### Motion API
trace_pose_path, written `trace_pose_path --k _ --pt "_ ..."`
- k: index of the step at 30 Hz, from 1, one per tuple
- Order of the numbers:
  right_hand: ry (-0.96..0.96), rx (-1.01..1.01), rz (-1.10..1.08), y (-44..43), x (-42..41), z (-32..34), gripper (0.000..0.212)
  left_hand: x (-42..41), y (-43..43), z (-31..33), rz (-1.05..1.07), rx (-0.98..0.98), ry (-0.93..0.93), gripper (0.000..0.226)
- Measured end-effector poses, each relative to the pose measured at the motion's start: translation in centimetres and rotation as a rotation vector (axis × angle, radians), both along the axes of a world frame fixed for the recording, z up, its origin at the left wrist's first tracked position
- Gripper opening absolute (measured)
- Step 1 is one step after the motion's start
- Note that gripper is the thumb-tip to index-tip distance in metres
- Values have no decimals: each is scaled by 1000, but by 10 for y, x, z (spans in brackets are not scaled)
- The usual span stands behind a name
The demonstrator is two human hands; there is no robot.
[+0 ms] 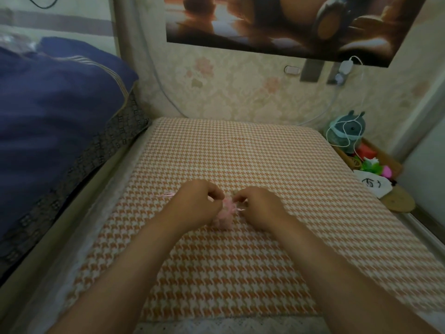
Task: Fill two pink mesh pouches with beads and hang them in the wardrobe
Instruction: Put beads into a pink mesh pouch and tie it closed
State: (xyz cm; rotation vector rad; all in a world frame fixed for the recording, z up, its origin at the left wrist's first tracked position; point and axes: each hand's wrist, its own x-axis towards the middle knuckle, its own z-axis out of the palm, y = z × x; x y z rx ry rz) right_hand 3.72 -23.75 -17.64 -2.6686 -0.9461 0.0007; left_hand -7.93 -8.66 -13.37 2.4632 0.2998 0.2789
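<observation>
A small pink mesh pouch (225, 208) lies gathered on the orange-and-white houndstooth cushion (240, 273), between my two hands. My left hand (196, 204) pinches it from the left and my right hand (258, 206) from the right, fingertips closed near its top. A thin pink ribbon (166, 194) trails out to the left of my left hand, and another short ribbon end shows by my right fingers. The picture is blurred, so I cannot see beads or a second pouch.
A bed with a dark blue quilt (55, 112) rises on the left. At the right stands a low shelf with a grey plush toy (348, 131), white cable, green and pink toys (375, 167) and a round wooden disc (398, 201). A papered wall is behind.
</observation>
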Motion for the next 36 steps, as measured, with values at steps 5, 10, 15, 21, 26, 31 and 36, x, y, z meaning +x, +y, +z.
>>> trace_pose_path --k 5,10,15,21,26,31,36 --pt "6 36 -14 7 -1 -8 20 0 6 -1 -44 -9 64 28" --pt "40 407 -40 7 -11 23 15 -2 13 1 -73 -49 68 32" --pt "124 535 158 12 -41 51 6 -3 16 -1 -76 -83 38 26" --pt "-28 330 235 11 -45 36 10 -3 18 -4 -79 -144 44 26" --pt "-110 212 238 9 -43 34 17 -5 16 -3 -72 -133 32 29" --pt "-37 66 193 4 -36 35 23 1 15 -6 -5 -129 7 26" --pt "93 338 116 6 -20 41 23 7 8 -8 35 -163 -13 19"
